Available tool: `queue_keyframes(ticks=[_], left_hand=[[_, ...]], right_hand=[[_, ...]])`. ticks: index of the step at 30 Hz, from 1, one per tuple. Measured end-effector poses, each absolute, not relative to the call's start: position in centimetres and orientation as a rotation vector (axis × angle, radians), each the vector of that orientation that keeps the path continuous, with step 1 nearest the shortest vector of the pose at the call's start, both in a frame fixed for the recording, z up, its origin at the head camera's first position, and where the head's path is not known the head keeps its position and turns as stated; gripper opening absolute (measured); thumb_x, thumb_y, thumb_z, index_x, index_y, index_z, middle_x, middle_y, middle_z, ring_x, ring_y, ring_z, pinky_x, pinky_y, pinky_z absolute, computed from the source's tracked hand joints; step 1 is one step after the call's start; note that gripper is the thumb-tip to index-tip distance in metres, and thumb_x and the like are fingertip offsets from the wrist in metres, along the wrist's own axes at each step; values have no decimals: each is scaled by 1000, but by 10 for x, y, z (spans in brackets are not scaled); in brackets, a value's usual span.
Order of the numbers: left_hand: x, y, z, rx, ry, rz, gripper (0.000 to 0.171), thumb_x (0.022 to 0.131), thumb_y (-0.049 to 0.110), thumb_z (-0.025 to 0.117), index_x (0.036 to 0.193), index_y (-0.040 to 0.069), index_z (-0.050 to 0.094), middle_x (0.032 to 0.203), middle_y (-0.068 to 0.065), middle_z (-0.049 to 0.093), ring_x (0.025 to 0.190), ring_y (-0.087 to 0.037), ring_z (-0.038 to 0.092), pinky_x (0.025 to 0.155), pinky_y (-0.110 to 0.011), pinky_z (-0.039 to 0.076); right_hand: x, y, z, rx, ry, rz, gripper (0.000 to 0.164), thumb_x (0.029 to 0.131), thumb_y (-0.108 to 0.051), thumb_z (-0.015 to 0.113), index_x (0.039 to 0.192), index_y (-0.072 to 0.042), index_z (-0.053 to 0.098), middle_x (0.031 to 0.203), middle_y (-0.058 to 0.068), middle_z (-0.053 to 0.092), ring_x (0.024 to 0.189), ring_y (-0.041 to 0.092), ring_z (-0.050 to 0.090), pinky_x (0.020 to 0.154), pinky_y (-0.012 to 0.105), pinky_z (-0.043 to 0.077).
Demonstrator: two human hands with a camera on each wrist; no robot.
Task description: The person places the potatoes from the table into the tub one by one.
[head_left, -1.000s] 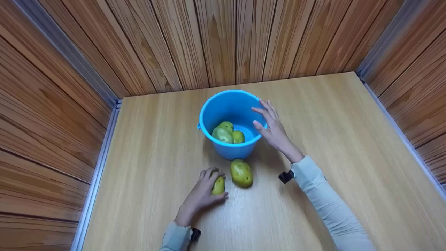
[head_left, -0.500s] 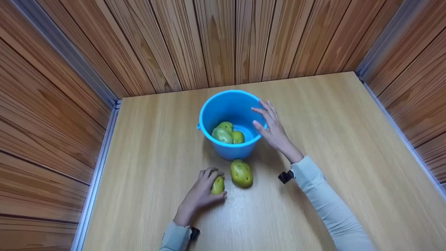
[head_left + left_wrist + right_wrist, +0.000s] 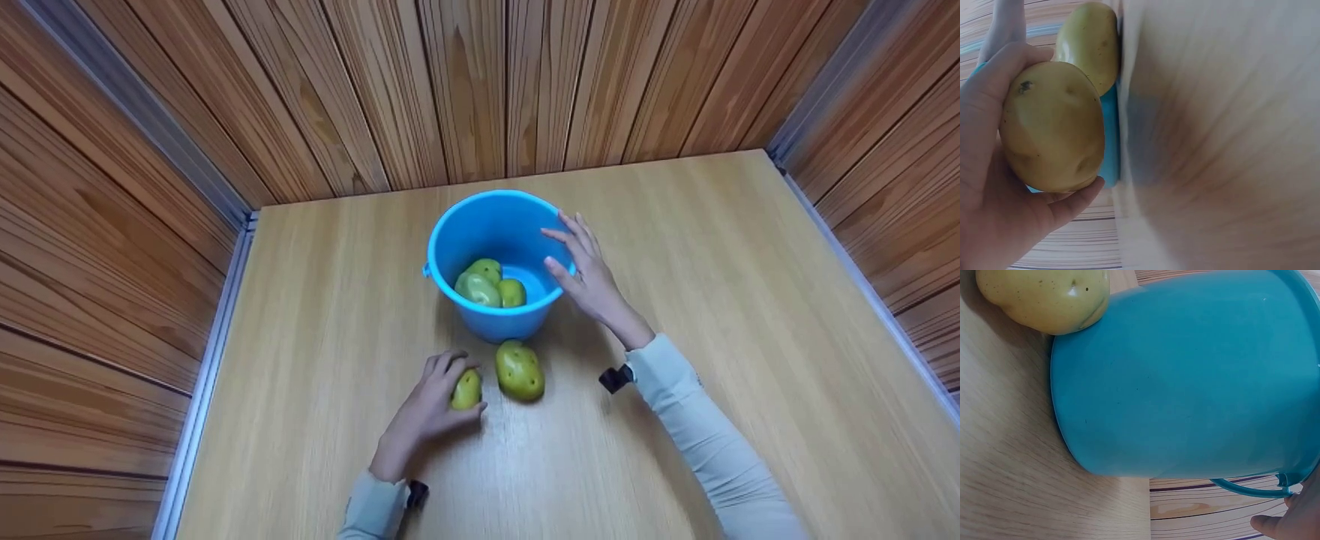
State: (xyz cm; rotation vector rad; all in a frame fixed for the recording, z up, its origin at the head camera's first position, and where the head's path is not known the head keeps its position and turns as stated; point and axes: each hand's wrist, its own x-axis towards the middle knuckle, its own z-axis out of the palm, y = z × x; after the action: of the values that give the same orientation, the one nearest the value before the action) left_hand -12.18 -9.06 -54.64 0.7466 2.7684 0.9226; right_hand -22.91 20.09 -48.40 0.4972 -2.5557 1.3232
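My left hand point(image 3: 427, 405) grips a yellow-green potato point(image 3: 466, 388), thumb on its near side and fingers round the far side. In the left wrist view this potato point(image 3: 1053, 126) fills the palm, with dimples and a dark spot on its skin. A larger potato point(image 3: 520, 371) lies on the table just right of it, against the foot of a blue bucket point(image 3: 502, 325). The upright bucket has several potatoes point(image 3: 480, 289) inside. My right hand point(image 3: 589, 281) is at the bucket's right rim, fingers spread and fairly straight, fingertips overlapping the opening.
Light wooden table point(image 3: 322, 315) under everything, with wood-panelled walls point(image 3: 480, 90) at the back and both sides. The bucket's handle point(image 3: 1252, 489) hangs on its outside in the right wrist view. Small dark devices point(image 3: 616, 379) sit at both wrists.
My left hand has taken the potato slightly up and away from the tabletop, with a small shift forward. The right hand, the bucket and the other potatoes stay in place.
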Motion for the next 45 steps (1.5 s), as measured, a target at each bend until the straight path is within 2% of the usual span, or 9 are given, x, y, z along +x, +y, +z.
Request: queue_keyframes(ticks=[11, 16, 23, 32, 45], left_hand=[[-124, -93, -527, 798, 2812, 1003, 58, 79, 41, 69, 128, 19, 48, 136, -9, 39, 121, -23, 37, 89, -41, 48], [-126, -93, -518, 841, 2840, 997, 57, 79, 42, 68, 129, 21, 48, 136, -7, 39, 120, -22, 37, 89, -40, 48], [-128, -91, -505, 947, 2906, 1013, 57, 78, 41, 69, 127, 21, 49, 133, -4, 42, 116, -19, 38, 84, -35, 48], [-130, -90, -491, 948, 2868, 1021, 58, 78, 38, 71, 129, 22, 48, 137, -5, 39, 119, -19, 37, 87, -35, 49], [-131, -86, -476, 1005, 2848, 1035, 56, 81, 45, 65, 130, 25, 47, 140, -2, 36, 123, -20, 34, 89, -35, 49]], right_hand=[[-228, 201, -484, 495, -2556, 1311, 46, 93, -45, 47, 137, -32, 42, 154, -7, 16, 143, 19, -1, 107, 64, 11], [-229, 201, -483, 506, -2545, 1323, 47, 93, -46, 48, 137, -30, 43, 154, -6, 17, 143, 22, 0, 107, 65, 10], [-229, 201, -484, 504, -2548, 1320, 46, 93, -44, 48, 137, -30, 43, 154, -6, 17, 143, 18, 0, 107, 63, 11], [-229, 201, -484, 510, -2553, 1333, 46, 93, -44, 48, 137, -30, 43, 154, -6, 17, 143, 20, 0, 108, 64, 10], [-228, 201, -484, 495, -2558, 1316, 47, 93, -45, 48, 137, -31, 42, 154, -6, 17, 143, 22, 0, 108, 63, 12]])
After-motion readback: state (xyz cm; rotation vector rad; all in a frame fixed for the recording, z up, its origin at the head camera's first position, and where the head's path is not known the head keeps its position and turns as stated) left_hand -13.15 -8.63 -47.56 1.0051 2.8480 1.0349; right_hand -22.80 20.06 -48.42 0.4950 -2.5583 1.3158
